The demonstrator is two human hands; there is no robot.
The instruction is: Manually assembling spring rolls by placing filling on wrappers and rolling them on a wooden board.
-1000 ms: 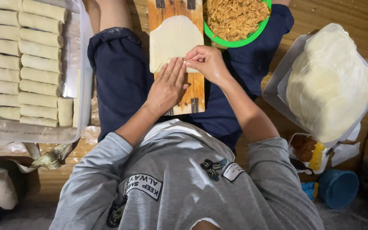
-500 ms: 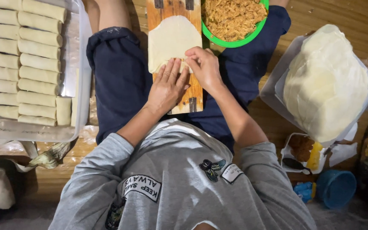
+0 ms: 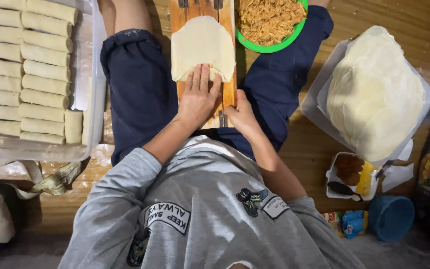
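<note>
Nearest, the right hand (image 3: 242, 115) rests on the near right edge of the narrow wooden board (image 3: 226, 92) lying across the lap, its grip loose and holding nothing. Just beyond, the left hand (image 3: 198, 98) presses flat, fingers spread, on the folded near edge of the pale round dough wrapper (image 3: 202, 42). Farther right sits a green bowl of shredded brown filling (image 3: 269, 20); far left, a clear plastic tray of rolled spring rolls (image 3: 31, 69).

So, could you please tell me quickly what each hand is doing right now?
Left hand: open, fingers flat on the folded near edge of the wrapper sheet.
Right hand: resting on the wooden board edge, holding nothing visible.
</note>
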